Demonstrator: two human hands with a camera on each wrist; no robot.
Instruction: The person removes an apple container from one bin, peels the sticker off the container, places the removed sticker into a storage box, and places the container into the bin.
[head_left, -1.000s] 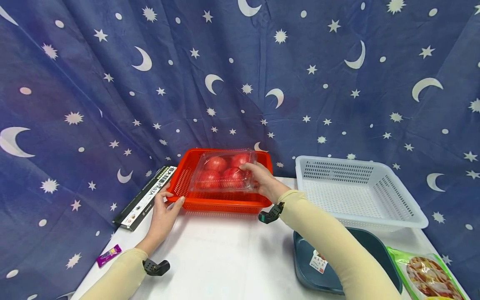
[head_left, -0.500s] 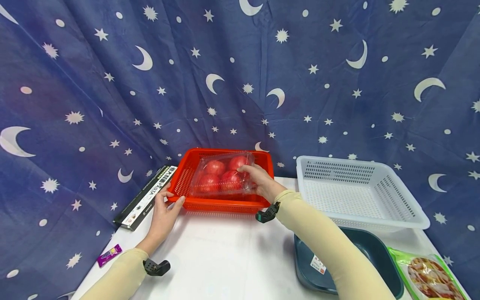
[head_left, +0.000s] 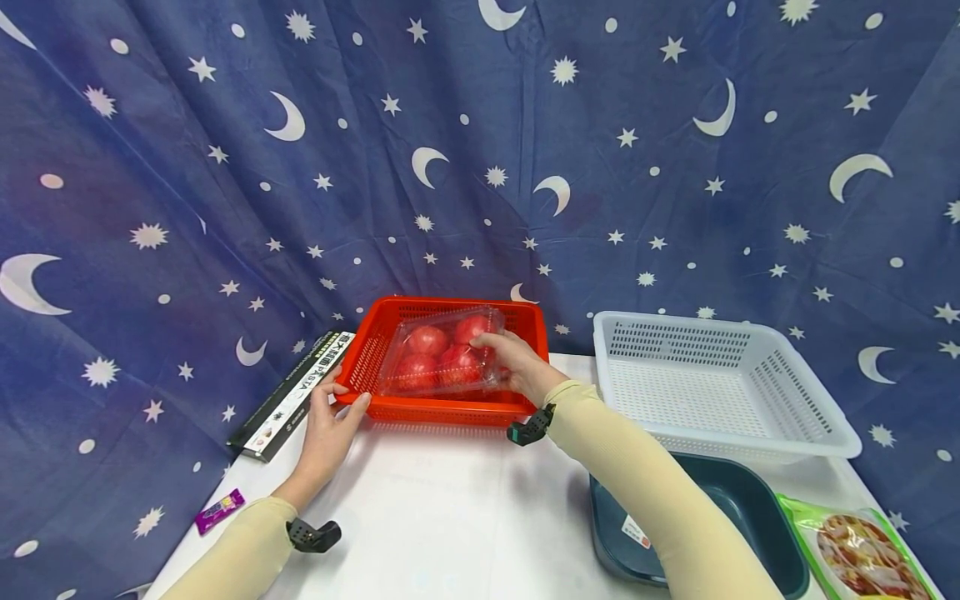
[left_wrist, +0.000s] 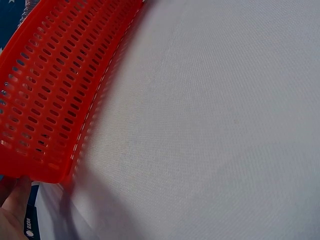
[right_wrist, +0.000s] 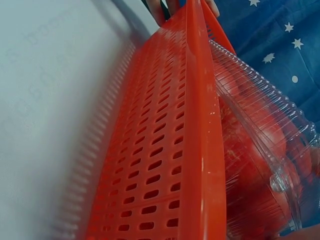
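The right hand (head_left: 517, 362) has its fingers curled round the right end of a clear clamshell of tomatoes (head_left: 442, 352), thumb on the lid, holding it tilted inside the red basket (head_left: 442, 407); the pack's far edge sits higher than its near edge, and in the right wrist view the ribbed plastic (right_wrist: 260, 150) lies just inside the basket's near rim. The left hand (head_left: 330, 421) grips the near left corner of the red basket, thumb on the rim and fingers bent against the slotted wall; the left wrist view shows only a fingertip under that corner (left_wrist: 15, 200).

The red basket stands on a white bench (head_left: 450, 517) toward its far side, close to a blue curtain with stars and moons (head_left: 480, 167) that hangs behind and round both sides. Just left of the basket a long dark pasta box (head_left: 292, 396) lies at the bench's left edge, partly over it. A small purple packet (head_left: 219, 510) lies off the near left edge. To the right, a white basket (head_left: 712, 383) stands apart from the red one with a bare strip of bench between. Nearer, a dark teal tray (head_left: 720, 533) with a label lies under the right forearm, and a bag of food (head_left: 862, 554) lies at the near right corner. The middle of the bench in front of the red basket is bare cloth.
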